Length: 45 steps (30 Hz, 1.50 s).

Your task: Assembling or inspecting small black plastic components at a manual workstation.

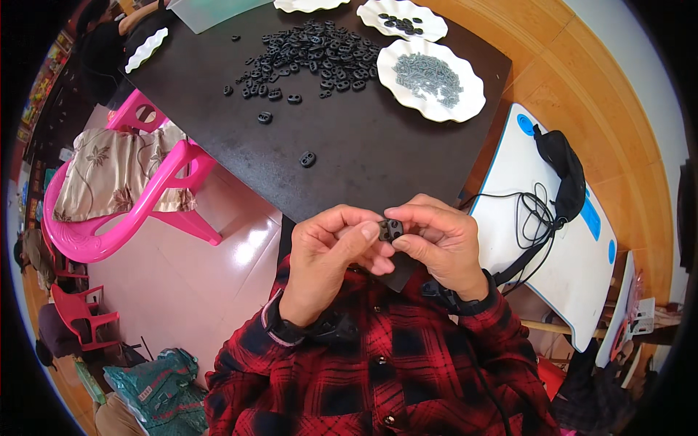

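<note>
From my end of the feed, the small black oval plastic piece with round holes [393, 229] is up off the table, held between both hands in front of the chest, near the edge closest to the wearer. The left hand [331, 251] has its grip closed on the piece's left side, thumb laid over it and the index finger curled behind. The right hand [440, 247] has its grip closed too, index fingertip on the upper edge and thumb on the lower, with only the piece's thickness of gap between them. The holed face looks up toward my camera. What I can see of the piece runs roughly left to right, though fingers cover part of it (so I can't swear to its long axis).

On the dark brown table [378, 163], a lone black oval piece [307, 158] lies just beyond the hands, its long axis slanting from lower left to upper right. Another lies farther off, nearly crosswise. Beyond them spreads a loose heap of black oval pieces [320, 54], pointing every which way. To its right sits a white scalloped plate [469, 107] bearing thin grey cylindrical pieces [427, 76].
</note>
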Tool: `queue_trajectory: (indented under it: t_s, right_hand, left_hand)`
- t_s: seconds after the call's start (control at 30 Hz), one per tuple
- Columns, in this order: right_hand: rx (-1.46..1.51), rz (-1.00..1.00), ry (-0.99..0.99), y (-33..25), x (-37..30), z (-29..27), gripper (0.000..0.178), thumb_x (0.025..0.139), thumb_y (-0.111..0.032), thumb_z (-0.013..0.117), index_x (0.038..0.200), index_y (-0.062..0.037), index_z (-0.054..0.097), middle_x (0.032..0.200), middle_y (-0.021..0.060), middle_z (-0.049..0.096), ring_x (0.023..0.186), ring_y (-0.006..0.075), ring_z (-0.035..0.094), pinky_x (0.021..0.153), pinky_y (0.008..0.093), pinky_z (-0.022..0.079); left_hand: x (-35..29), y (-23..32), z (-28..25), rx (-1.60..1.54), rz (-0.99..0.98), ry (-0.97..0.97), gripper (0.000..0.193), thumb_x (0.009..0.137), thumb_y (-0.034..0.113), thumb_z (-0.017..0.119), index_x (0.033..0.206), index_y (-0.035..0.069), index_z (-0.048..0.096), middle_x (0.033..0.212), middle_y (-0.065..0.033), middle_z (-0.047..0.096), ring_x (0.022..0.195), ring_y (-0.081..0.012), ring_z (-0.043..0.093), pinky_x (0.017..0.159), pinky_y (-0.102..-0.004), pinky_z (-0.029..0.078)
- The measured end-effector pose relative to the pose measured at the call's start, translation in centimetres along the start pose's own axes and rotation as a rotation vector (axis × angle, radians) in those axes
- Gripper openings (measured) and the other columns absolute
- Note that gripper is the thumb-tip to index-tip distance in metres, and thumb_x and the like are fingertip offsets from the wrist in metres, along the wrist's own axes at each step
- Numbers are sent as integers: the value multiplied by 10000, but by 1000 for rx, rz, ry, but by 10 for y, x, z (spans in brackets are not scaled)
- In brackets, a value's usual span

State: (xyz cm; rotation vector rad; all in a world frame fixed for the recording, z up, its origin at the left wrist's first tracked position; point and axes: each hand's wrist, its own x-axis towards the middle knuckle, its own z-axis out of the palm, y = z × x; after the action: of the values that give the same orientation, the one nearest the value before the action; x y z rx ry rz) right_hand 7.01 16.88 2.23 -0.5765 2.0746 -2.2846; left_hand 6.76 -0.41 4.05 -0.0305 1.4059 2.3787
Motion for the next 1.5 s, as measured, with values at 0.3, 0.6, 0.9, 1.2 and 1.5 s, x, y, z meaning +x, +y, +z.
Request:
queue_trajectory:
  t_s: [0.3,0.6,0.9,1.2,1.5]
  right_hand:
    - [-114,25,-14,-6,5,-9,298,750,49,650,1045,40,614,855,56,527,726,93,507,589,186,405]
    - [-142,17,-31,-5,6,-9,301,739,43,659,1037,24,626,813,43,520,708,85,493,568,182,391]
    - [-181,4,-71,-5,6,-8,302,733,33,671,1032,10,632,802,38,524,684,79,484,553,183,387]
    - [-117,75,-84,-4,9,-8,288,773,51,618,1058,11,618,863,46,527,727,84,509,599,190,413]
    - [-144,205,-230,-19,27,-15,354,791,64,563,1140,4,560,889,59,548,764,86,543,646,203,448]
  left_hand:
    - [1,-1,-8,72,8,-118,152,889,67,519,966,-45,586,791,-156,646,643,-199,647,591,-273,548]
    - [2,-4,-10,68,9,-128,146,886,77,530,941,-45,590,777,-142,641,630,-185,637,586,-267,536]
    - [0,3,-15,226,14,-148,140,897,81,526,916,-38,597,729,-68,617,604,-105,604,535,-197,486]
    - [4,-3,-12,179,-10,-134,141,893,84,535,896,-42,598,725,-71,618,601,-108,605,537,-198,488]
    - [15,-5,-9,216,90,-119,136,882,77,545,911,-44,601,772,-101,636,659,-152,632,601,-230,522]
